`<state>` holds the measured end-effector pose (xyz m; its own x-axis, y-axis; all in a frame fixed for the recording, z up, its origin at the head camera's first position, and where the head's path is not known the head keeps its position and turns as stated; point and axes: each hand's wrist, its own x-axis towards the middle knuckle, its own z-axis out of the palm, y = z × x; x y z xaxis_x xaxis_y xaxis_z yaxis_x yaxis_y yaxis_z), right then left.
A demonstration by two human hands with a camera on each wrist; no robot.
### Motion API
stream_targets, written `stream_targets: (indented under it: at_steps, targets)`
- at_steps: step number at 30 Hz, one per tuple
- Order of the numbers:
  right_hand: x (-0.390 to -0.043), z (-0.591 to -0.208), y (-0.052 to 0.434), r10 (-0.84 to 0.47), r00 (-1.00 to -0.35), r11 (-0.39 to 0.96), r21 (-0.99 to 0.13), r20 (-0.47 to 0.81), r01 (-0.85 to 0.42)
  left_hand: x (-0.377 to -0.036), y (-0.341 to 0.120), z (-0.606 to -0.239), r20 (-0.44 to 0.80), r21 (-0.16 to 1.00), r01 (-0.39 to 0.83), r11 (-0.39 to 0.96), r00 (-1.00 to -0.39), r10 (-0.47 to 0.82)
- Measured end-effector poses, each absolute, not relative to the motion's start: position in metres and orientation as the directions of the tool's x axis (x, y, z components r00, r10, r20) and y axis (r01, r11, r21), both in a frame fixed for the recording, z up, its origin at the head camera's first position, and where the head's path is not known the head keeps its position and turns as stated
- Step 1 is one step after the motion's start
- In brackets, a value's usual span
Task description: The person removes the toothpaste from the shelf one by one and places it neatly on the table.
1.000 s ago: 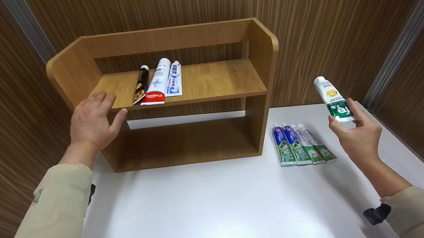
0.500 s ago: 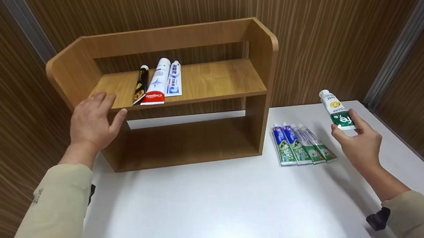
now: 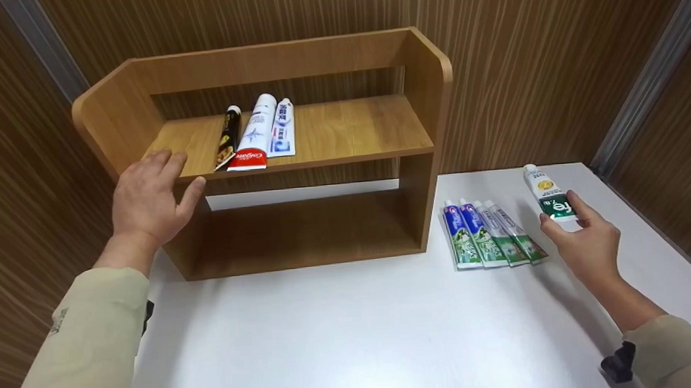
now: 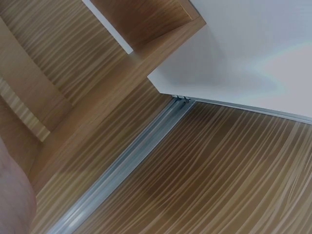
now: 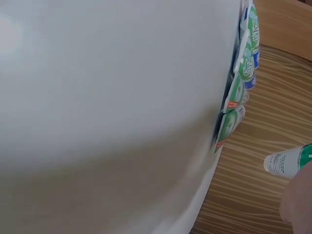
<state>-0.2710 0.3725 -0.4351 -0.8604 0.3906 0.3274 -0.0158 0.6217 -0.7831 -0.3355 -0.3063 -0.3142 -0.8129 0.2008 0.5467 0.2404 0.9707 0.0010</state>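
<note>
In the head view my right hand (image 3: 590, 243) pinches a white and green toothpaste tube (image 3: 549, 192) by its flat green end, cap pointing away, over the right part of the table. The right wrist view catches the tube's capped end (image 5: 285, 162) beside the hand (image 5: 298, 202). Left of it, two blue and green toothpaste tubes (image 3: 470, 235) and two white and green ones (image 3: 508, 233) lie side by side. My left hand (image 3: 150, 198), fingers extended, rests at the left front of the wooden shelf unit (image 3: 299, 217), holding nothing.
On the upper board lie a black toothpaste tube (image 3: 229, 137), a white and red Colgate tube (image 3: 255, 133) and a smaller white and blue tube (image 3: 283, 128). The unit stands on a white table (image 3: 317, 331) against wood-patterned walls (image 3: 528, 60).
My right hand has lowered the white and green toothpaste tube toward the table, right of the row. The left hand stays where it was.
</note>
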Motion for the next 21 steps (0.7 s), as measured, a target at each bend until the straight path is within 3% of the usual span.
stream_targets:
  at_steps: [21]
  targets:
    - [-0.270,-0.449,0.379,0.346,-0.894,0.635,-0.773,0.286,-0.001,-0.336,-0.307,-0.315,0.552,-0.006,0.249,0.968,-0.807,0.211]
